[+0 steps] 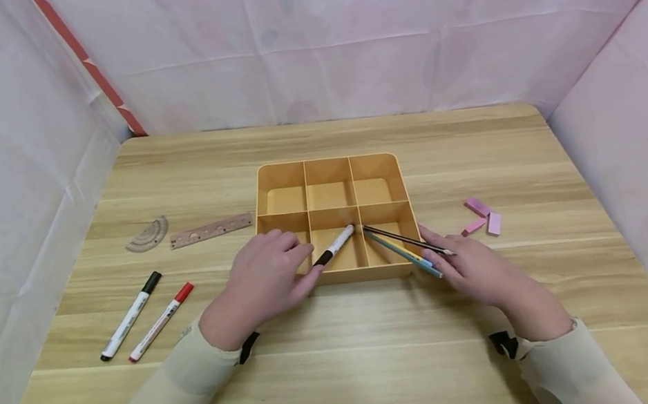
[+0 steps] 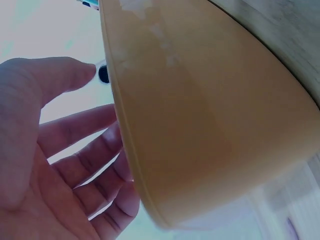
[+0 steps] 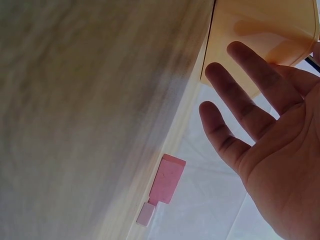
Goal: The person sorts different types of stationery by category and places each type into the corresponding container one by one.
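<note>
Tray (image 1: 342, 279) sits on the table (image 1: 385, 360), dial centre in head view; clock calls run from it. Left hand (image 1: 267, 266) at 8: fingers spread at the rim, thumb well off them, no visible grip on the black-capped marker (image 1: 342, 239) slanting over the 6 o'clock cell (image 1: 324, 233), cap end toward 8. Right hand (image 1: 471, 260) at 4: outer three fingers extended, pencils (image 1: 401, 238) running between thumb and index; can't tell if pinched. They reach from the 4 o'clock cell (image 1: 392, 216) out over the rim. Risks, my read: pencils could tip out or roll if unsupported, cause being the overhang; marker and pencil ends nearly meet, so a shove could snag them; pushing the rim could skid the tray. Left wrist shows the thumb-finger gap and marker end just by the thumb; head gives mostly that hand's back. Right wrist shows the straight fingers head hides; only head shows the cells and all three pink blocks (image 1: 478, 207) at 3.
</note>
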`<state>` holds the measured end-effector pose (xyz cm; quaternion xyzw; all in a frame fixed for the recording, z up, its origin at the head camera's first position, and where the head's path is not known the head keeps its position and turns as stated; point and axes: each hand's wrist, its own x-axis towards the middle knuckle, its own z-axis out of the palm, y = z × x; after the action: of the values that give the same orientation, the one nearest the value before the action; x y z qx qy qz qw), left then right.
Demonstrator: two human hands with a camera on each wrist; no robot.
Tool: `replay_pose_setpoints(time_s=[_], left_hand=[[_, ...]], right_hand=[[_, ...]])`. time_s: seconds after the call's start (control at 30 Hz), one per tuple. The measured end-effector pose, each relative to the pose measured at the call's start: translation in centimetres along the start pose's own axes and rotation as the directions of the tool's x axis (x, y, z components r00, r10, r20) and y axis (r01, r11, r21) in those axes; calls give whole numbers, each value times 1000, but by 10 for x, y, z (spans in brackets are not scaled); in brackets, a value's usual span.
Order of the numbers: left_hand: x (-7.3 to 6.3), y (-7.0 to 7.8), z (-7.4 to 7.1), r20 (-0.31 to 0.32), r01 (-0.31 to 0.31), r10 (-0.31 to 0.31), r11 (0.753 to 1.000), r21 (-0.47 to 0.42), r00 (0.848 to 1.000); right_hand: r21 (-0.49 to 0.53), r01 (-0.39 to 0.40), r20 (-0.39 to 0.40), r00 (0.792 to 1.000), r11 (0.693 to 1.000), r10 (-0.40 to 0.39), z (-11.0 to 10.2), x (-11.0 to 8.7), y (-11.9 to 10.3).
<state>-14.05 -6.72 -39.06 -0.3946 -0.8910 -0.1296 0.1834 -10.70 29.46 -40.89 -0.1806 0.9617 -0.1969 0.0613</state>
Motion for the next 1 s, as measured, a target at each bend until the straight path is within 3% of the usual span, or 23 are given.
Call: replay_pose_setpoints(time_s=[0.2, 0.37, 0.47, 0.57, 0.63, 0.8, 0.9, 1.0], left_hand=[[-30, -8, -14, -100, 69, -70, 998, -12, 993], [-66, -21, -24, -206, 151, -147, 989, 2, 968], [-88, -29, -29, -213, 235, -225, 972, 19, 951], [-110, -33, -32, -139, 348, -339, 936, 47, 930], [-125, -34, -32, -62, 417, -413, 906, 76, 909], [-158, -36, -28, 133, 562, -575, 818, 124, 807], [-172, -39, -24, 214, 604, -622, 783, 150, 753], [-181, -41, -20, 257, 602, -625, 780, 170, 737]], right_hand=[[-3, -6, 1, 1000, 1000, 6, 4, -1, -1], [-1, -12, 4, 1000, 1000, 12, 6, -3, -1], [4, -5, -4, 1000, 1000, 5, 9, -3, 1], [9, 6, -13, 1000, 1000, -6, 13, -4, 2], [6, 13, -20, 1000, 1000, -12, 15, -5, 2], [-4, 20, -34, 999, 1000, -20, 20, -7, 2], [2, 16, -38, 999, 1000, -16, 22, -7, 2], [1, 10, -43, 999, 1000, -9, 25, -8, 3]])
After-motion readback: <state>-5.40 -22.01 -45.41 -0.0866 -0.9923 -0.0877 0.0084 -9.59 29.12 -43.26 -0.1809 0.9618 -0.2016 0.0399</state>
